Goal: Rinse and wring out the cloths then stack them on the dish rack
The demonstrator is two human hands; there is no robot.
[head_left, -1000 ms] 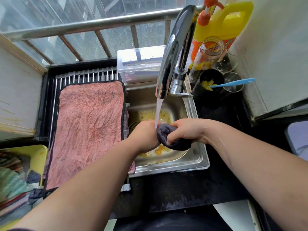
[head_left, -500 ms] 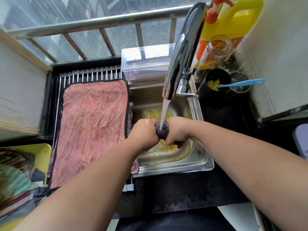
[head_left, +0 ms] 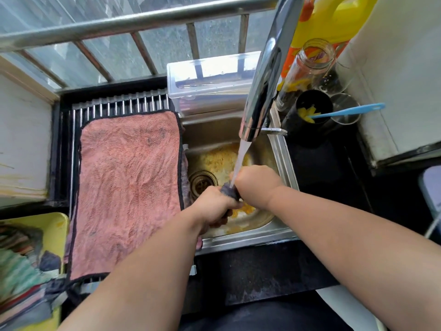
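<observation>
Head view: left hand (head_left: 214, 206) and right hand (head_left: 256, 185) both clench the dark cloth (head_left: 229, 191), bunched between the fists beneath the water stream (head_left: 241, 158). The person should twist them oppositely, keeping it above the sink (head_left: 248, 240).

A pink terry cloth (head_left: 128, 187) is lying on the ribbed metal dish rack (head_left: 119, 107), left of the steel sink (head_left: 285, 161).

Most of dark cloth (head_left: 229, 191) hidden inside left hand (head_left: 212, 206) and right hand (head_left: 256, 185); faucet (head_left: 265, 75), yellow jug (head_left: 338, 17) cut by upper edge.
</observation>
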